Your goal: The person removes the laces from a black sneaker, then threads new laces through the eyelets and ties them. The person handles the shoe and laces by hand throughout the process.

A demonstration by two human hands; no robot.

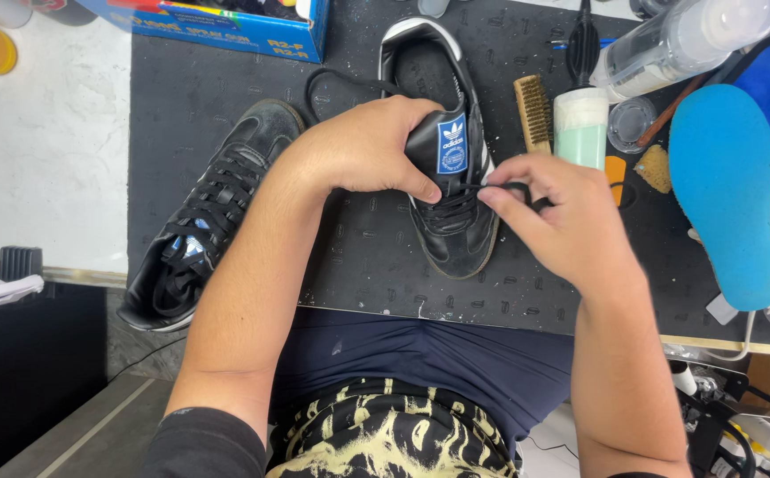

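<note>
Black mat (376, 265), hands (367, 146) gripping shoe (451, 212), lace (513, 188)

A second black shoe (212, 217), a bristle brush (533, 112), a blue insole (728, 190) and a clear bottle (677, 42) lie about.

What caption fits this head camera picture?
Left hand holds a black sneaker's tongue while right hand pulls its lace.

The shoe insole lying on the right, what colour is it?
The insole is bright blue, plain with no pattern. The head view shows it, right of the right hand.
</note>
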